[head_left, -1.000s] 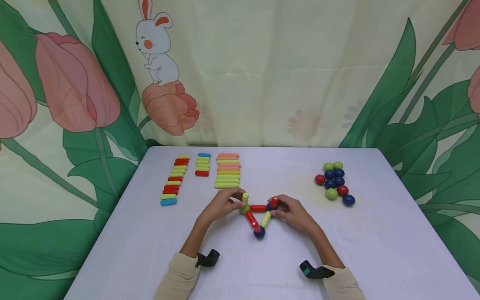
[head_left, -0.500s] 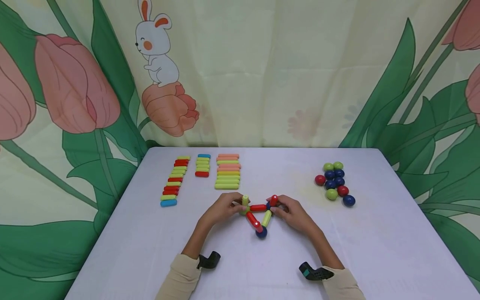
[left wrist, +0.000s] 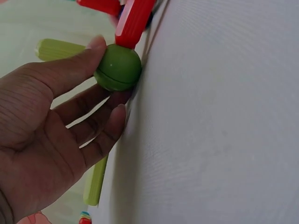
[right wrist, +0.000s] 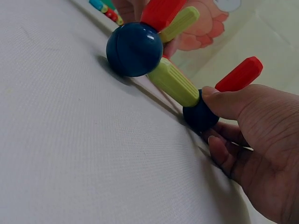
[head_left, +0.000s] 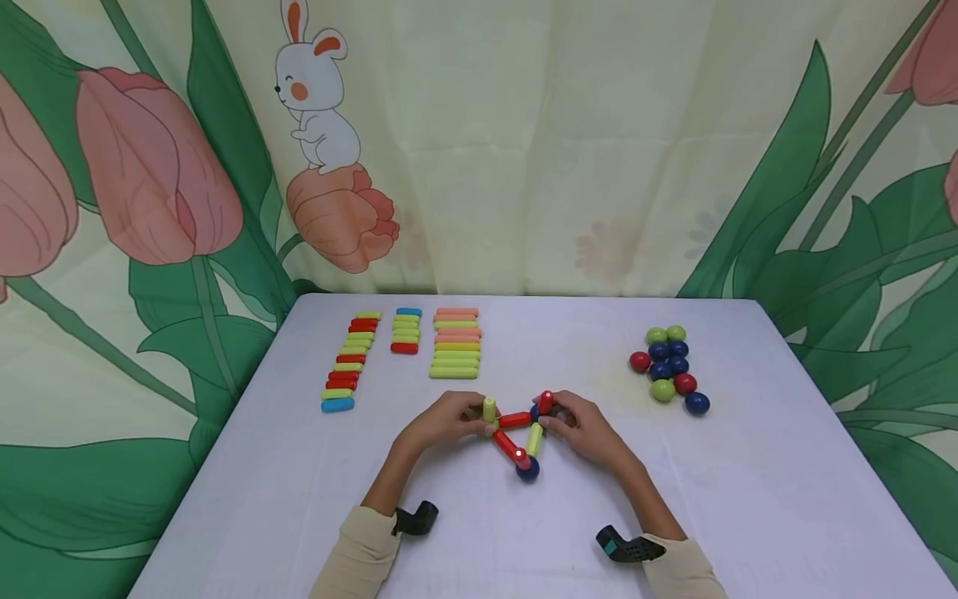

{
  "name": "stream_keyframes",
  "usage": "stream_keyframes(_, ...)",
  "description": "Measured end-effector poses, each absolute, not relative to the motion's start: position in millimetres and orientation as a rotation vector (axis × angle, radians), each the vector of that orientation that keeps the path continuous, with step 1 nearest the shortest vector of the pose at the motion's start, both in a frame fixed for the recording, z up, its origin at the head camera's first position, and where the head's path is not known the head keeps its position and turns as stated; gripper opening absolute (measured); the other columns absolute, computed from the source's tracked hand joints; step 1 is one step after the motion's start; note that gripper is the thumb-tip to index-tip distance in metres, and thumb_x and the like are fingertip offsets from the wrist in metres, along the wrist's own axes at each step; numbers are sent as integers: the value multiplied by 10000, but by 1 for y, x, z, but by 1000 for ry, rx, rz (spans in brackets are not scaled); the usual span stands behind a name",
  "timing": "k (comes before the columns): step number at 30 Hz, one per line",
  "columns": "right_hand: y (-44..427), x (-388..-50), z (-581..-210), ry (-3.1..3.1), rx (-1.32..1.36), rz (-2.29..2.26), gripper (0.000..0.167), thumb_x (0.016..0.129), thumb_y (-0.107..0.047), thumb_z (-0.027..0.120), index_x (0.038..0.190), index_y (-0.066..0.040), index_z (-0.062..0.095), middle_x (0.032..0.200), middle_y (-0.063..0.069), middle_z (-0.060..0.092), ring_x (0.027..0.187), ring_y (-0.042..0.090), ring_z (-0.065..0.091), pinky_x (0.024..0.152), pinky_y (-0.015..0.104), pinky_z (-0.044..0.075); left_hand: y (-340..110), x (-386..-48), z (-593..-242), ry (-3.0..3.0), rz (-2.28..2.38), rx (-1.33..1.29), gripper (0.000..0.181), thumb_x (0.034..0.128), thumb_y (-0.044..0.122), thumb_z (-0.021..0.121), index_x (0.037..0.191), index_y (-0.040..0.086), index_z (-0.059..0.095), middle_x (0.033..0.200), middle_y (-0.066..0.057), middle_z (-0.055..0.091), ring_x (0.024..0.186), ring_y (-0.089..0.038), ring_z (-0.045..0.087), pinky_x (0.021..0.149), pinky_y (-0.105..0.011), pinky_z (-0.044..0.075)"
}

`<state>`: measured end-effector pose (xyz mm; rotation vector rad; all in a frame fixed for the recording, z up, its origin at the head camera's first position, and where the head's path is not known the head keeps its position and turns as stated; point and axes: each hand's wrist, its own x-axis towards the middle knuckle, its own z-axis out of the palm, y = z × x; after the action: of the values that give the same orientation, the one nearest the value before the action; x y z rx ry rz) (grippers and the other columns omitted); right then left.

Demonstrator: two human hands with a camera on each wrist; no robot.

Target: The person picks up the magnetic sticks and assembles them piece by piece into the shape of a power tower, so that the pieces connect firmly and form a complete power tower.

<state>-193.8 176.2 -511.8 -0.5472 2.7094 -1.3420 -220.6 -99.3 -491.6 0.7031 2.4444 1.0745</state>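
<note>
A triangle of toy building rods and balls lies between both hands. My left hand pinches its green ball, from which a lime rod stands up. The right hand grips a dark blue ball with a red rod standing on it. Another dark blue ball forms the near corner and carries an upright red rod. Two red rods and a lime rod make the sides. In the head view, fingers partly cover the green ball.
Rows of lime, red, blue, yellow and salmon rods lie at the back left of the white table. A cluster of green, blue and red balls sits at the back right. A patterned curtain hangs behind.
The triangle has turned a little: its near blue ball has shifted right and toward me, and the green corner has come slightly nearer with the left hand. Both hands keep their hold.
</note>
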Motion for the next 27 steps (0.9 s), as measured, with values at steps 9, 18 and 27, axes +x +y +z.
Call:
stream_keyframes(9, 168, -191, -512, 2696, -563, -1324, 344, 893, -253, 716, 1218, -169, 641, 1012, -47, 660, 868, 117, 562, 706, 209, 479, -119, -225, -492, 2438, 1094, 713, 213, 907, 277, 703, 1086, 166, 678, 1003, 65, 685, 999, -128, 645, 906, -329, 541)
stream_keyframes(18, 165, -188, -513, 2614, -596, -1352, 342, 931, -195, 667, 1270, -213, 623, 1086, -45, 702, 944, 115, 605, 761, 211, 500, -135, -225, -490, 2486, 1100, 587, 231, 919, 270, 684, 1128, 174, 673, 1043, 48, 696, 1057, -179, 652, 929, -383, 539)
stream_keyframes(27, 180, -199, -511, 2844, -282, -1554, 188, 955, -161, 632, 1132, -111, 675, 986, 55, 667, 702, 127, 631, 613, 201, 527, -138, -228, -493, 2485, 1099, 612, 269, 915, 272, 690, 1165, 181, 649, 1088, 41, 679, 1102, -186, 633, 969, -394, 523)
